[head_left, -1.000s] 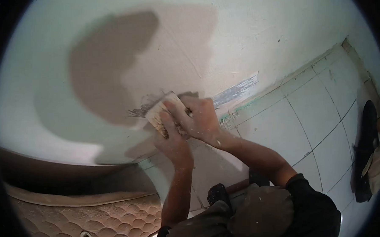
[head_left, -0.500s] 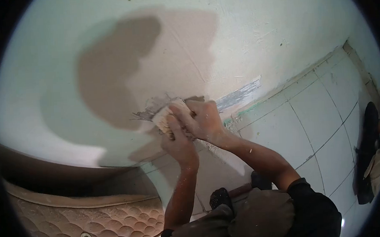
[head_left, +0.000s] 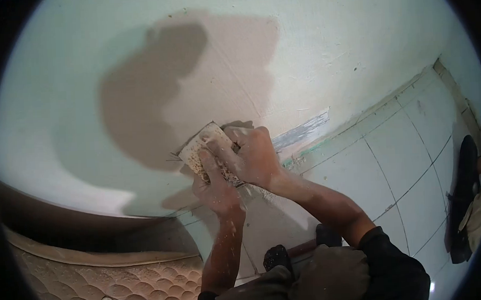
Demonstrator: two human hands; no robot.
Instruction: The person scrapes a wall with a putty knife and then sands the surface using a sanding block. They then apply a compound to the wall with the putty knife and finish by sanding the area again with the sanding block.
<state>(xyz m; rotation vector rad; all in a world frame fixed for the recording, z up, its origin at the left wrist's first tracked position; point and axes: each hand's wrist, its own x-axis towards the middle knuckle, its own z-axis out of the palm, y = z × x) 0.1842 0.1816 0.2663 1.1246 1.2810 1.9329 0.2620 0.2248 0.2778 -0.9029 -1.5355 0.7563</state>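
Observation:
A pale, speckled rectangular block [head_left: 204, 144] lies against the lower part of the light wall [head_left: 311, 55]. My left hand [head_left: 215, 186] grips its lower edge, with the thumb over its face. On the block's right side my right hand [head_left: 253, 155] is closed, its fingers pressed onto the face. Both hands look dusty. Dark scratch marks show at the block's left edge. Right of my right hand, a grey scraped strip [head_left: 301, 130] runs along the wall. What lies behind the block is hidden.
A quilted mattress [head_left: 150, 285] stands at the lower left. Pale floor tiles [head_left: 360, 177] meet the wall's base, with crumbs along the joint. Dark items [head_left: 462, 194] lie at the right edge. A dark-covered foot [head_left: 277, 257] shows below my hands.
Both hands and the block have shifted slightly left and down along the wall. The block now covers most of the dark scratched patch.

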